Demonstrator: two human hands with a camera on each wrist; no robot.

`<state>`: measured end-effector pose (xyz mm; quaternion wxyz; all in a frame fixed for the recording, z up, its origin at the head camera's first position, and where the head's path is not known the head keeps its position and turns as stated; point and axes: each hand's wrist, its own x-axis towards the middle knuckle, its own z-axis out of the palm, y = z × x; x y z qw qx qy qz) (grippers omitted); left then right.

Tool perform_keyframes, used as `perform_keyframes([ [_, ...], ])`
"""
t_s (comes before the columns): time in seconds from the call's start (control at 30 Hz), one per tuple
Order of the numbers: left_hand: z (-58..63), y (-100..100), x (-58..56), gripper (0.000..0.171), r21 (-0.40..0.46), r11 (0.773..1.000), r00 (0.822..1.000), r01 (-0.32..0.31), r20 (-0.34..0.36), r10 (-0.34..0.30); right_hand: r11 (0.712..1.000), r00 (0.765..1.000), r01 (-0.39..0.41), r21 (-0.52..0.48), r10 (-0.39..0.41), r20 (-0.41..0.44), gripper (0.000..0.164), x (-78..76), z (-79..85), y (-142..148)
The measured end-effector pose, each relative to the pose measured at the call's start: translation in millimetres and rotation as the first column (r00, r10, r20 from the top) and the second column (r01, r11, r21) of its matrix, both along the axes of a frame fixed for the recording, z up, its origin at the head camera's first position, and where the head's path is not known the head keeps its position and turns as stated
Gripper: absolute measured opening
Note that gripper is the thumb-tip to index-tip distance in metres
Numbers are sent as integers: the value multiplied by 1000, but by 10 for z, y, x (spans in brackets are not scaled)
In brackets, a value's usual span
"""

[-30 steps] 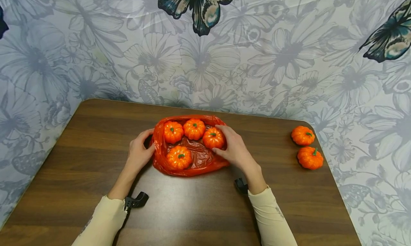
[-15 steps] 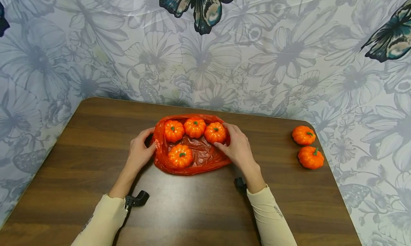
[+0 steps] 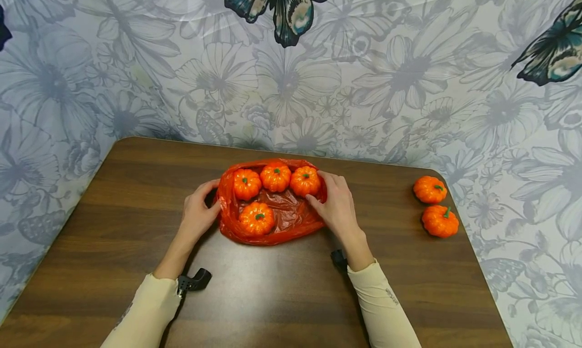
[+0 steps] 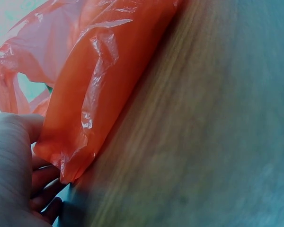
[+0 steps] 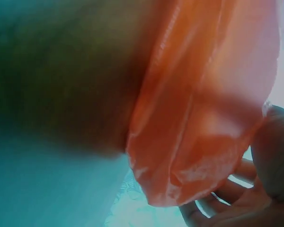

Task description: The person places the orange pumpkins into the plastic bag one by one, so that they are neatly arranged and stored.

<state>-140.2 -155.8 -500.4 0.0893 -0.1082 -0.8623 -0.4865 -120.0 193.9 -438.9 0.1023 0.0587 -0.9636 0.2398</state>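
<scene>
On my screen, the open red bag (image 3: 291, 214) is on the table (image 3: 254, 302), between both hands. The left hand (image 3: 198, 211) and the right hand (image 3: 337, 204) each hold its side between thumb and fingers. I judge the plastic light, soft and rather slippery, so I would take the rim at both ends, beside the pumpkins (image 3: 256, 218).

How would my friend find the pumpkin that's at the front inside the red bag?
On the brown wooden table, find the open red plastic bag between the left hand and right hand. Inside, on the near side toward the left hand, is an orange pumpkin with a green stem. The bag's other three pumpkins form a row behind it; this one alone sits in front.
</scene>
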Motion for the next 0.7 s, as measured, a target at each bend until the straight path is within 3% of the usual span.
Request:
perform_keyframes([
  [0.27, -15, 19, -4, 37, 7, 1000, 1000, -3, -5, 3, 998, 998, -27, -50, 24, -61, 61, -22, -55, 6],
  [0.7, -20, 16, 3, 36, 4, 1000, 1000, -1, 9, 1, 985, 994, -28, -169, 11, -105, 52, -32, 37, 108],
])
